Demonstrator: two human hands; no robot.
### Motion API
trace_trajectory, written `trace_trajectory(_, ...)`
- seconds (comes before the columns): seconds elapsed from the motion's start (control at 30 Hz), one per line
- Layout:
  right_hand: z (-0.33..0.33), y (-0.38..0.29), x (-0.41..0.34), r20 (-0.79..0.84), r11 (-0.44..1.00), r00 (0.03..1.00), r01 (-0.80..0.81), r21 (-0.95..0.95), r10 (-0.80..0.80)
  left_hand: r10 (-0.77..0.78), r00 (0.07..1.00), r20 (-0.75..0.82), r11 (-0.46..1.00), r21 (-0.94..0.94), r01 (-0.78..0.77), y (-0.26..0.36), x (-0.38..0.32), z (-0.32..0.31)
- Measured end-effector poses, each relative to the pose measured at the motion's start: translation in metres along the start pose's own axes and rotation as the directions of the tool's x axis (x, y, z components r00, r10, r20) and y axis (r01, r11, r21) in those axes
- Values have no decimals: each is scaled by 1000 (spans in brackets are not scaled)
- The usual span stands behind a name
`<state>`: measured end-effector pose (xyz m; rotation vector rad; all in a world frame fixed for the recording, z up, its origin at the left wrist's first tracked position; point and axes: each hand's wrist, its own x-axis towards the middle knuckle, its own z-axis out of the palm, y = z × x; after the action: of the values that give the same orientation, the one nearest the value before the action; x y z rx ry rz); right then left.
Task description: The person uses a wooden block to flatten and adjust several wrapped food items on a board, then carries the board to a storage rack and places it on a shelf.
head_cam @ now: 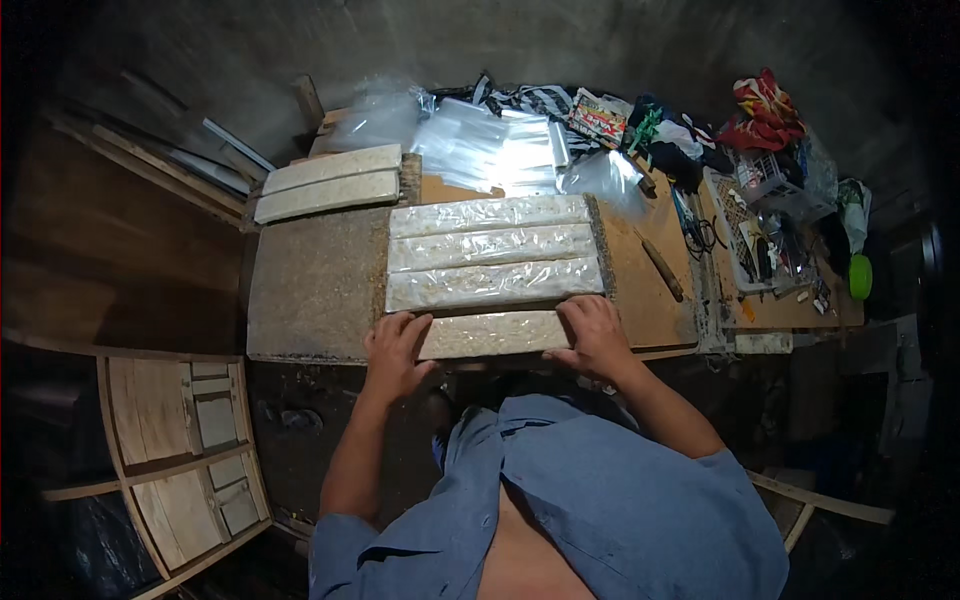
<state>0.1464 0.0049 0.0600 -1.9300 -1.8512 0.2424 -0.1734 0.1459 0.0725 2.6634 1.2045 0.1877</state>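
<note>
Before me, a long pale block in clear plastic film lies along the front edge of the work table. My left hand grips its left end, thumb on the near side and fingers over the top. At the other end my right hand holds it the same way. Just beyond it sit three more film-wrapped pale blocks, side by side on a rough dark board. Two similar wrapped blocks rest on another board at the back left. What the blocks are made of cannot be told through the shiny film.
Clear plastic sheets are spread at the back under bright light. On the right are a wooden-handled tool, scissors and a plastic basket of small items. Wooden frames stand at lower left. A concrete wall rises behind.
</note>
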Motion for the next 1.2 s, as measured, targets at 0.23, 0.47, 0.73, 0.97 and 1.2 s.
trace_trajectory(0.23,8,29,25,-142,893,882,-446,55,449,-241,938,-250,921,-365,139,-30,21,8)
trace_trajectory(0.47,19,15,45,48,824,848,-525,214,528,-422,877,-229,739,-648,187,-67,38,26)
trace_trajectory(0.73,2,34,67,255,603,750,-649,464,610,-497,866,-64,518,-822,236,-73,52,13)
trace_trajectory(0.97,19,54,52,44,612,953,-227,758,299,-418,907,-45,658,-704,269,-88,51,13)
trace_trajectory(1.2,8,59,30,-224,941,958,-101,324,180,-117,968,-222,966,-251,60,-57,55,-8)
